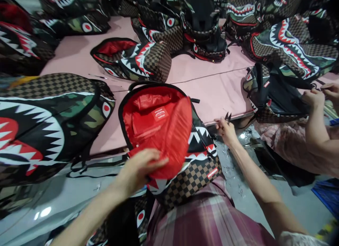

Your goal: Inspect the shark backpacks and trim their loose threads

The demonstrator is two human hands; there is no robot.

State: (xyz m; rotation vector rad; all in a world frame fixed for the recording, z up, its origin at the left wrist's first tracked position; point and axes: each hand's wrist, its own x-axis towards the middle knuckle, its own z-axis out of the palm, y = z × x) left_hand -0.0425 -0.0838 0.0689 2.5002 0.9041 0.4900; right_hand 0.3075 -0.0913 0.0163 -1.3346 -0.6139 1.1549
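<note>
An unzipped backpack (193,175) with a checkered, camouflage and shark-mouth pattern leans between my lap and the table edge. Its bright red lining (159,129) faces me, with a printed white label inside. My left hand (144,165) lies across the near rim of the opening, fingers against the red lining, holding the bag there; part of the grip is hidden. To the right of the bag, my right hand (225,129) is closed around small dark thread snips (227,117), blades pointing up. Black cords (201,138) hang over the bag's shark-tooth front.
Similar backpacks lie on the pink tabletop (209,83), including a large one (53,126) at left and an open one (143,60) behind. At right, another person's hands (317,96) touch a black-backed backpack (280,90). Scraps litter the floor (238,189).
</note>
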